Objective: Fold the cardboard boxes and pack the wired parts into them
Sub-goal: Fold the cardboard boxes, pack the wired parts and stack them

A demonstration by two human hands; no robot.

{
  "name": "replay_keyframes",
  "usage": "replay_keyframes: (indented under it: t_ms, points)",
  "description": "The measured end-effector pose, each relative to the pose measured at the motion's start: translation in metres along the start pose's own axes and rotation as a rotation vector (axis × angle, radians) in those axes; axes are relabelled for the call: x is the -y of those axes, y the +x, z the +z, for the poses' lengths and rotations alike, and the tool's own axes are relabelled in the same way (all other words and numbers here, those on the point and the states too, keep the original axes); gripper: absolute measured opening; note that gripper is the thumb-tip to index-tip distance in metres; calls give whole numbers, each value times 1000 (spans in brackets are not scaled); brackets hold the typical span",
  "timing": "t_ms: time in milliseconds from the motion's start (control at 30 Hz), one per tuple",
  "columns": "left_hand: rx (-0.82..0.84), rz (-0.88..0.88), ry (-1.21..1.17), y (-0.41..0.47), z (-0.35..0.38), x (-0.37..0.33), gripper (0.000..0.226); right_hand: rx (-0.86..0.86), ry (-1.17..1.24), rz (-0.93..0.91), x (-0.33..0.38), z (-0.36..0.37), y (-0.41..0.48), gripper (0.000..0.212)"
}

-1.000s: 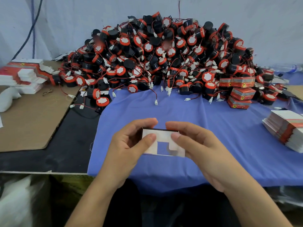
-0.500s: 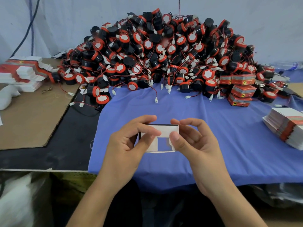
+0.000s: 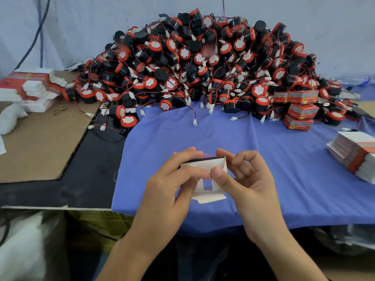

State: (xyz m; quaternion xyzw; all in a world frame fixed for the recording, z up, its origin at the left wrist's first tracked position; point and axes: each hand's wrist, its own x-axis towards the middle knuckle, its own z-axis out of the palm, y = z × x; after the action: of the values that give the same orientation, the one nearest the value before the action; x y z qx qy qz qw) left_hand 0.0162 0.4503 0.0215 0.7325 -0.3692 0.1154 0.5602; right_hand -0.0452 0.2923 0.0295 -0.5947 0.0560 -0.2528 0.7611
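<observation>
A small cardboard box, white inside with its flaps open toward me, is held above the blue cloth. My left hand grips its left side, thumb across the front. My right hand pinches the right side, thumb pressing a flap and index finger on the top edge. Behind the cloth rises a big heap of black and red round wired parts with white connectors.
Three closed red boxes stand at the heap's right foot. Flat box blanks are stacked at the right edge and at the far left. A brown cardboard sheet covers the left of the table.
The box has opened up from a flatter shape. My thumbs have moved closer together on its front, and a bottom flap now hangs out toward me.
</observation>
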Motion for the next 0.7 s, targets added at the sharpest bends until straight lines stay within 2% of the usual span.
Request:
replay_keyframes:
  t_ms: [67,167,300,400,600,700]
  points:
    - [-67,-62,-127,-1,6,-4,18,6,-90,-89,-1,2,-2,29]
    - [-176,-140,-304,0,9,-6,31,85,-236,-164,-1,3,-5,24]
    - [-213,-206,-425,2,5,-6,40,250,-341,-206,0,-10,-9,29]
    - [-227,-220,-438,2,4,-8,45,348,-393,-197,-2,-20,-10,16]
    - [-251,-208,-428,1,9,-12,40,391,-711,-296,-4,-22,-15,47]
    - [-253,-210,-448,1,9,-14,40,388,-659,-283,-4,-20,-16,53]
